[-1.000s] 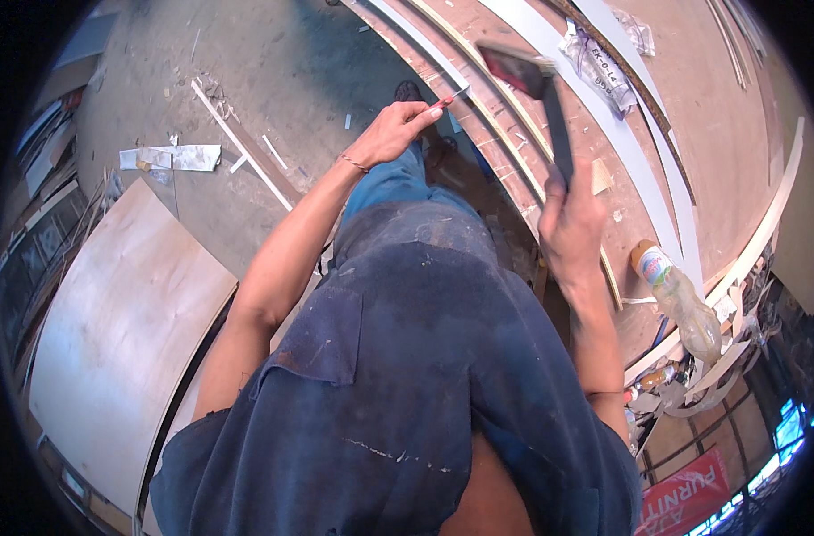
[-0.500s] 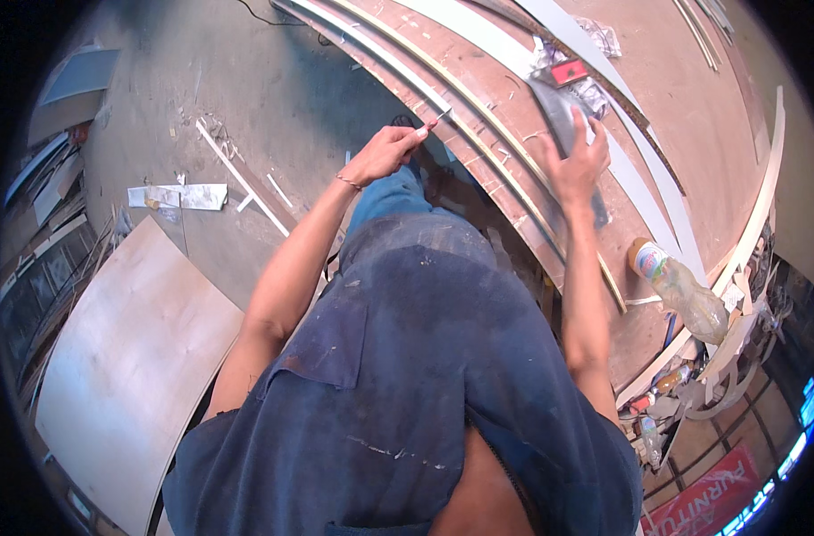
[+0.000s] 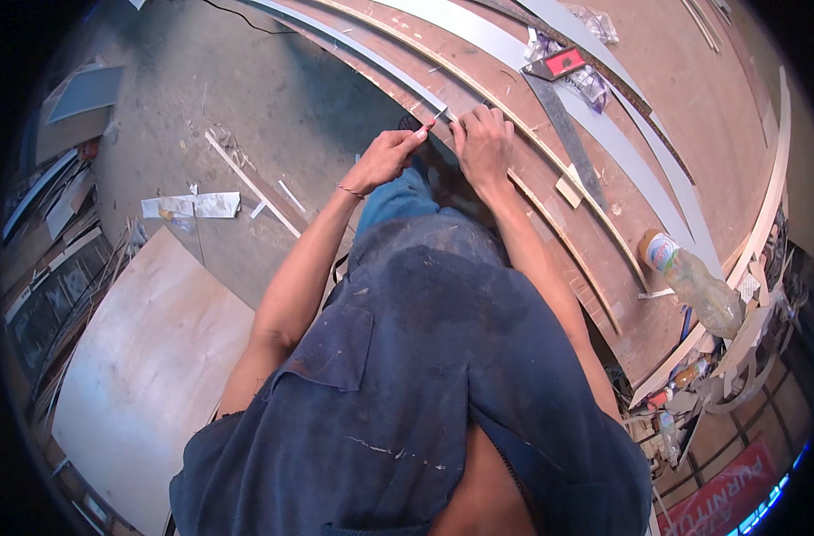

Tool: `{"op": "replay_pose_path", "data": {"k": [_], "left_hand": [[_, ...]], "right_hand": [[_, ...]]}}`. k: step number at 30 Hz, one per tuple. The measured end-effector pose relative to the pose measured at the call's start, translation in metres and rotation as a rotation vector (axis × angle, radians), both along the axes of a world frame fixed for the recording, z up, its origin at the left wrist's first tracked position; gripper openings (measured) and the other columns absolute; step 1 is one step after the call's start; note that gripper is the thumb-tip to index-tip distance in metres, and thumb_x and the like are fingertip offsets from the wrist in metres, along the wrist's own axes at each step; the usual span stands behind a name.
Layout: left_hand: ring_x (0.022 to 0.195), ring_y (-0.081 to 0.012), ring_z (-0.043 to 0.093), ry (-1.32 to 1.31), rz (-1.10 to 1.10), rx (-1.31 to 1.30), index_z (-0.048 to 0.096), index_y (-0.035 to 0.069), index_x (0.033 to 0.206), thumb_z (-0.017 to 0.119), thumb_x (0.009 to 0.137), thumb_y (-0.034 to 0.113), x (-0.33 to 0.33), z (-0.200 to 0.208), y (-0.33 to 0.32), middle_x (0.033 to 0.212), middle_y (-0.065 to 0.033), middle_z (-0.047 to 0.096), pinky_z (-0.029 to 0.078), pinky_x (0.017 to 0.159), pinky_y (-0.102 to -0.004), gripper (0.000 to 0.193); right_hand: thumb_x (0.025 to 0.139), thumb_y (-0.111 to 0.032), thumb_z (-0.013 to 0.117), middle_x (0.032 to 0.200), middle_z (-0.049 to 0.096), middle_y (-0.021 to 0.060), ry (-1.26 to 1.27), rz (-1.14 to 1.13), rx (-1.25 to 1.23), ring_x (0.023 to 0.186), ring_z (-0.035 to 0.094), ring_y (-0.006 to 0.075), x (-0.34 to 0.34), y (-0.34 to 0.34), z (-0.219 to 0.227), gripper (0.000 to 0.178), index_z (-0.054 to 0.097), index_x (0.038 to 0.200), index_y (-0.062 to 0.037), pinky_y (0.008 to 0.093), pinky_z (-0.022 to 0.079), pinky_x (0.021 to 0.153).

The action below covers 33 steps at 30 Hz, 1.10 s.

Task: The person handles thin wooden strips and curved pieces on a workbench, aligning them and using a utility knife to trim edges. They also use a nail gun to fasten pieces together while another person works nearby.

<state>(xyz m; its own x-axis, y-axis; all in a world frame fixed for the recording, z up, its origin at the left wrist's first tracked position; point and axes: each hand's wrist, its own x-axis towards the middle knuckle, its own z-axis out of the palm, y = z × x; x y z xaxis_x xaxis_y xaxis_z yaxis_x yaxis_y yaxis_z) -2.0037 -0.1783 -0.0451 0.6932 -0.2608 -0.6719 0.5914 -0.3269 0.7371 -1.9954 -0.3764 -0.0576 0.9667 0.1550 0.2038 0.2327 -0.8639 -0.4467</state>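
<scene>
White strip (image 3: pixel 385 62) on the table's (image 3: pixel 693 107) near edge

Partway along, it seems: it ends beside the left hand (image 3: pixel 389 163), none showing further right. Its long axis follows that edge, end pointing rightward. That hand pinches a red tool (image 3: pixel 429 126); the right hand (image 3: pixel 485 150) curls (holding what, I cannot tell).

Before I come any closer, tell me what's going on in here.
A person is bent over a brown work surface, working with both bare hands. The left hand grips a small red-handled tool, its tip at the end of a narrow pale strip. The right hand is close beside it, fingers bent; whether it grasps anything is unclear. A try square lies out of hand, and a plastic bottle rests on its side.
</scene>
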Motion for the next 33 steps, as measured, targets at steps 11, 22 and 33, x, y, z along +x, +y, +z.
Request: {"op": "replay_pose_path", "data": {"k": [11, 22, 33], "left_hand": [[0.081, -0.0144, 0.058, -0.600, 0.107, 0.132, 0.063, 0.003, 0.112, 0.054, 0.104, 0.037, 0.036, 0.077, 0.004, 0.086, -0.0049, 0.059, 0.046, 0.071, -0.0298, 0.036], [0.153, -0.0398, 0.016, -1.287, -0.132, 0.619, 0.023, 0.033, 0.159, 0.066, 0.090, 0.035, 0.128, -0.002, -0.026, 0.164, -0.0163, 0.023, 0.012, 0.116, -0.0685, 0.081], [0.154, -0.0403, 0.007, -1.148, -0.191, 0.607, 0.020, 0.034, 0.160, 0.057, 0.096, 0.043, 0.105, -0.058, -0.011, 0.166, -0.0222, 0.013, 0.003, 0.120, -0.0634, 0.074]], "right_hand": [[0.081, -0.021, 0.075, 0.094, 0.063, 0.0068, 0.120, -0.080, 0.089, 0.095, 0.058, 0.0270, -0.001, -0.002, -0.004, 0.015, 0.071, 0.089, -0.0079, 0.0428, 0.040, 0.082], [0.080, -0.029, 0.080, 0.085, 0.063, 0.0096, 0.130, -0.127, 0.288, 0.082, 0.064, 0.0277, 0.013, 0.002, -0.013, 0.028, 0.076, 0.097, -0.0067, 0.0421, 0.046, 0.078], [0.081, -0.013, 0.076, 0.088, 0.065, 0.0067, -0.125, 0.021, 0.370, 0.088, 0.061, 0.0267, -0.004, 0.007, 0.014, 0.007, 0.074, 0.087, -0.0099, 0.0392, 0.043, 0.077]]}}
